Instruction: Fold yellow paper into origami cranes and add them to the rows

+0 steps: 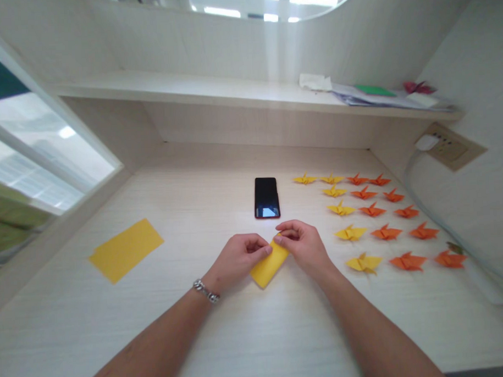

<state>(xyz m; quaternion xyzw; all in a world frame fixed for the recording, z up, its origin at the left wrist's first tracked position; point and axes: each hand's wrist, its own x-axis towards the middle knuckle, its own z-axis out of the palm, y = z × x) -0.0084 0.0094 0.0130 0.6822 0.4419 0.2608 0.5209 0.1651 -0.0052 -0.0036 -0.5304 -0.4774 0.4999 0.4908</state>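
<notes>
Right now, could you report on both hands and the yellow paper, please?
Left hand and right hand pinching folded yellow paper on desk. Phone just beyond, apart.

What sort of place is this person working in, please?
Probably a built-in study nook, home or dormitory: a pale desk in an alcove, a shelf above, a socket panel. Left hand and right hand pinch yellow paper near paper cranes.

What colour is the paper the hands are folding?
Yellow. The folded paper shows best in the head view, pinched between the left hand and right hand.
</notes>
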